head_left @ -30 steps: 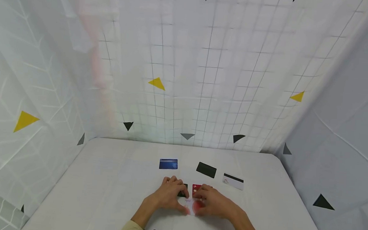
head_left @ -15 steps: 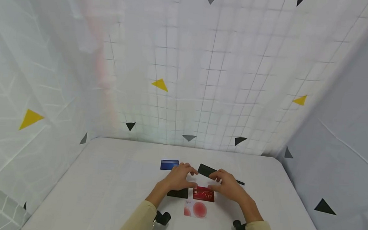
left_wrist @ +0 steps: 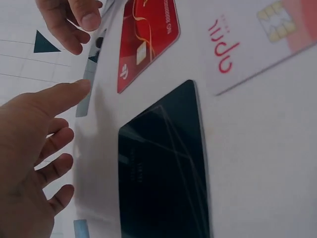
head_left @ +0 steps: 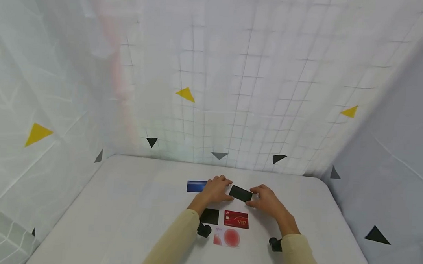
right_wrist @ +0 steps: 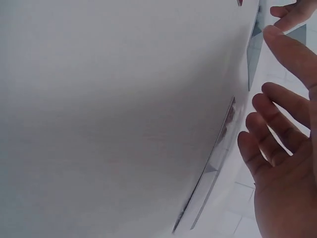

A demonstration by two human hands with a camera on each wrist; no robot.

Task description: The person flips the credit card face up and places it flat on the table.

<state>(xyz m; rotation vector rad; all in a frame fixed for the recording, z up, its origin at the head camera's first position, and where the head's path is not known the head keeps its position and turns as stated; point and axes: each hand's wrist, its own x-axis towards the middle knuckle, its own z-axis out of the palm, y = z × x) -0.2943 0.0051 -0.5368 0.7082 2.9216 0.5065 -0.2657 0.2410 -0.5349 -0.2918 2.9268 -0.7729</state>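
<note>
In the head view my left hand [head_left: 216, 190] and right hand [head_left: 266, 199] are on either side of a black card [head_left: 240, 193]. The fingers of both are parted and loosely bent, near its short edges; whether they touch it I cannot tell. Nearer me lie a red VIP card [head_left: 236, 219], a dark green-black card [head_left: 209, 216] partly behind my left sleeve, and a white card with a pink circle [head_left: 227, 237]. The left wrist view shows my left hand [left_wrist: 34, 148] with nothing in it, beside the dark card [left_wrist: 161, 168]. My right hand [right_wrist: 282, 148] likewise holds nothing in its wrist view.
A blue card [head_left: 196, 186] lies behind my left hand, partly covered by it. A thin card [right_wrist: 205, 166] shows nearly edge-on in the right wrist view. The white table [head_left: 130, 207] is bounded by white sheets [head_left: 271, 71] at the back and sides.
Both hands have left the pink-circle card and moved away from me, past the red card, to the black card's sides. The pink-circle, red and dark cards are now uncovered more fully.
</note>
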